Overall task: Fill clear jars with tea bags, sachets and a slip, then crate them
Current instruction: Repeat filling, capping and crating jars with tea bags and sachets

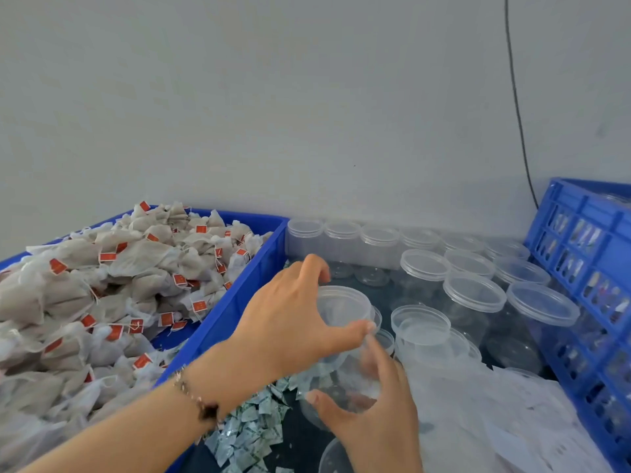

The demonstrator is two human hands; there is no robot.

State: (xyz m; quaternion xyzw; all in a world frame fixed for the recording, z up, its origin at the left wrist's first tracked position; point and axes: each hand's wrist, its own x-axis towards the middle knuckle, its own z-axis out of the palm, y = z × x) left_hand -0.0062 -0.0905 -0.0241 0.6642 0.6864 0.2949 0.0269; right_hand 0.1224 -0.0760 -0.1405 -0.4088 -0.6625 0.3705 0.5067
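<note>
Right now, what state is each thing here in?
Left hand: grips the lid of the held jar.
Right hand: holds the jar body.
Held jar: clear, lid on.
Other jars: upright, lids on.
Tea bags: heaped in blue crate.
Sachets: loose pile.

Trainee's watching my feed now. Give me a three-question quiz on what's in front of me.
1. True or false: the left hand grips the lid of the clear jar.
2. Which side holds the bin of tea bags: A left, B right?
3. What lies beneath the left wrist?

Key:
1. True; the right hand holds the jar's body.
2. A.
3. A pile of small sachets.
</note>
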